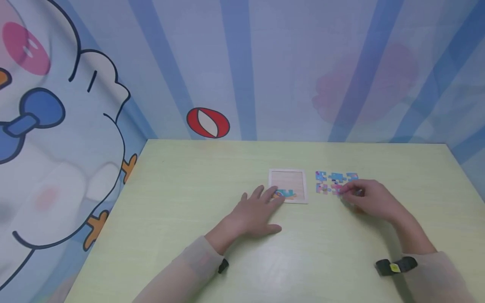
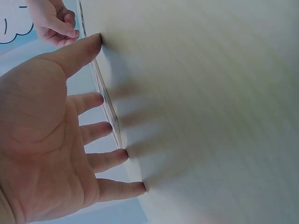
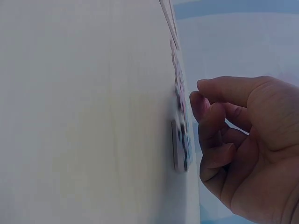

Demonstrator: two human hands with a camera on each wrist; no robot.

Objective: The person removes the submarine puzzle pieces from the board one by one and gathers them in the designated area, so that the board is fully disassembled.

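Observation:
A small jigsaw tray (image 1: pixel 305 187) with a pale rim and a wood-coloured base lies on the table. Joined blue and orange puzzle pieces (image 1: pixel 287 194) fill part of its lower edge. My left hand (image 1: pixel 253 214) has its fingers spread, with fingertips on the tray's lower left and the thumb on the table. Right of the tray lie several loose puzzle pieces (image 1: pixel 337 177) in two rough rows. Over their lower right my right hand (image 1: pixel 369 198) hovers, fingers loosely bent, thumb and index fingertips close together beside a pink piece (image 1: pixel 336 188). In the right wrist view nothing shows between those fingertips.
The pale yellow-green table (image 1: pixel 197 172) meets a blue striped backdrop (image 1: pixel 280 71) at its back edge. A large cartoon figure (image 1: pixel 75 168) is printed on the cloth at the left. Dark straps (image 1: pixel 395 267) sit on both wrists.

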